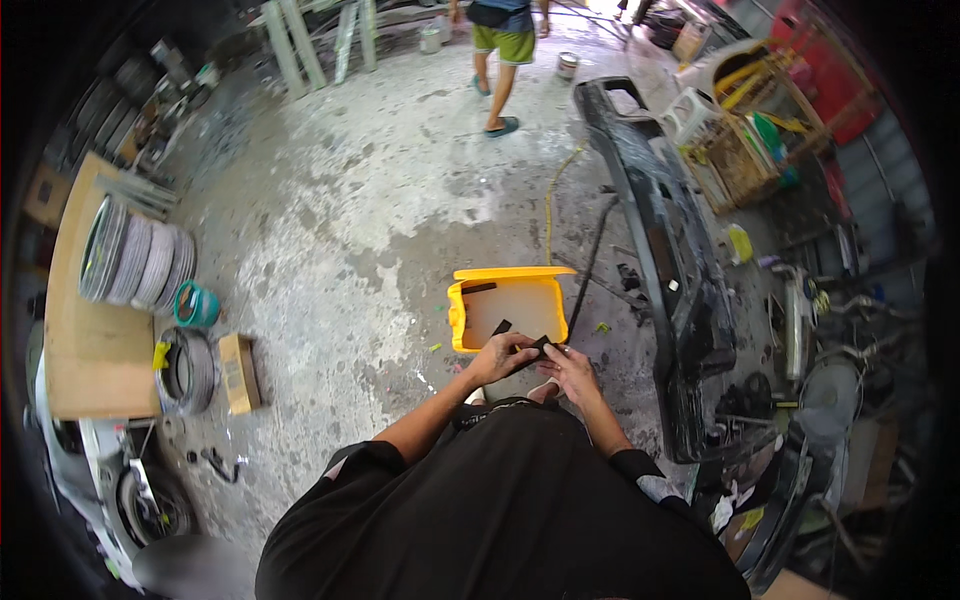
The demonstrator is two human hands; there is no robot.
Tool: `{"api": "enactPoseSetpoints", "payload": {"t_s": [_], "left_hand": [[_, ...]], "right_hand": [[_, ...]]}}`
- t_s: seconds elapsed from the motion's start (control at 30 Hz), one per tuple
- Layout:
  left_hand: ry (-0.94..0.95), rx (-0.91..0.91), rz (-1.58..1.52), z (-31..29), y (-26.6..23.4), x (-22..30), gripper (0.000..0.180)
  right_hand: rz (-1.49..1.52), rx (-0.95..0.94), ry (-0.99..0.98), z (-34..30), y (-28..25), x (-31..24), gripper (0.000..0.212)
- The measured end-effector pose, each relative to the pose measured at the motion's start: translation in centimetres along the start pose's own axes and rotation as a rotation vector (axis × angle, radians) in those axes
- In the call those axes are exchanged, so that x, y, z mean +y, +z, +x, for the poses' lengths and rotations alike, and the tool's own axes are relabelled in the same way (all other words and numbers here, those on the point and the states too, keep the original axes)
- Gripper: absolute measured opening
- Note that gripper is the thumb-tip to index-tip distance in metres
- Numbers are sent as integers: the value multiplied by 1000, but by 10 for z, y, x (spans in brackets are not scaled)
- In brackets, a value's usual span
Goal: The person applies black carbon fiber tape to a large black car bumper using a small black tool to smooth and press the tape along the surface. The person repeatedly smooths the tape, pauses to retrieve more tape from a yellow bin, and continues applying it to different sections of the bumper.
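My left hand (499,359) and my right hand (572,374) meet in front of my body, fingers closed on a small dark block (541,346). Its exact kind is too small to tell; it could be a sanding block or a piece of rubber. Just beyond my hands stands a yellow plastic tub (459,318) of cloudy, greyish liquid. One dark strip (480,288) lies inside along the tub's far left side. Another dark piece (502,327) shows at the near edge, close to my left fingers. My fingers partly cover the held block.
A long black vehicle bumper (660,250) stretches along the right, beside a wooden crate (740,160). Stacked tyres (135,250), a teal bucket (196,304) and a cardboard box (238,373) stand left. Ahead, a person in green shorts (503,44) is on the stained concrete floor (330,200).
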State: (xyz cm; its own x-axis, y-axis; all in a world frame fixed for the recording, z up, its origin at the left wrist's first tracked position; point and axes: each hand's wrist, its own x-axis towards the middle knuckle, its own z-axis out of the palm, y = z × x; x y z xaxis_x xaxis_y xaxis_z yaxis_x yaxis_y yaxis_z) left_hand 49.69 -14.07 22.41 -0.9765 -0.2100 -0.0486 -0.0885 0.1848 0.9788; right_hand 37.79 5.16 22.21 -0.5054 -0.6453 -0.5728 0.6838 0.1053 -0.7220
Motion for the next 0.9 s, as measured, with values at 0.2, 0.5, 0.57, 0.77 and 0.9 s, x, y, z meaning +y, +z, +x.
{"api": "enactPoseSetpoints", "payload": {"t_s": [0.2,0.5,0.57,0.77,0.9], "left_hand": [[-30,9,-138,-7,-8,26,44],[-265,48,-538,1,-16,34,41],[-216,86,-512,3,-13,36,39],[-253,88,-520,5,-9,41,34],[-334,115,-716,6,0,43,36]], "right_hand": [[54,38,-108,5,17,-14,26],[-18,19,-172,6,32,-44,29],[-44,70,-170,5,31,-42,29],[-188,192,-250,4,30,-38,30],[-123,172,-249,0,28,-36,33]]}}
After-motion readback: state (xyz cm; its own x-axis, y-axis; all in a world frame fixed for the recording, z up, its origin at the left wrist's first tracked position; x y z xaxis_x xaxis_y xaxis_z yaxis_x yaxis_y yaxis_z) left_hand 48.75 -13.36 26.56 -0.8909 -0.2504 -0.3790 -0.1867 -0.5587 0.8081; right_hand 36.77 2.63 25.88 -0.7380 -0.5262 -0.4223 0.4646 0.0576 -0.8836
